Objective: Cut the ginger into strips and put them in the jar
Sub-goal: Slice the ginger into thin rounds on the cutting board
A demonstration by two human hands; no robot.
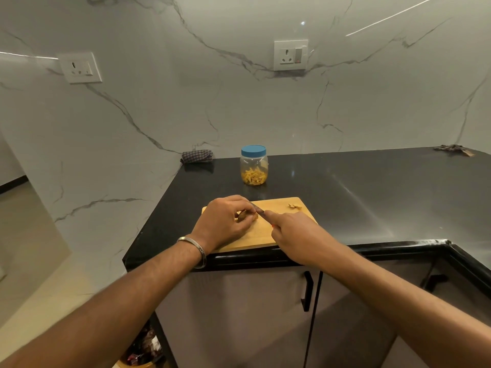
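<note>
- Ginger piece (247,216) lies on the wooden cutting board (255,236), pinned under the curled fingers of the left hand (225,221).
- Right hand (295,232) grips a knife (258,209), forefinger extended along the blade, edge against the ginger.
- Blue-lidded jar (254,166) with strips stands beyond the board, lid on.
- Ginger scraps (295,206) sit at the board's far right corner.
</note>
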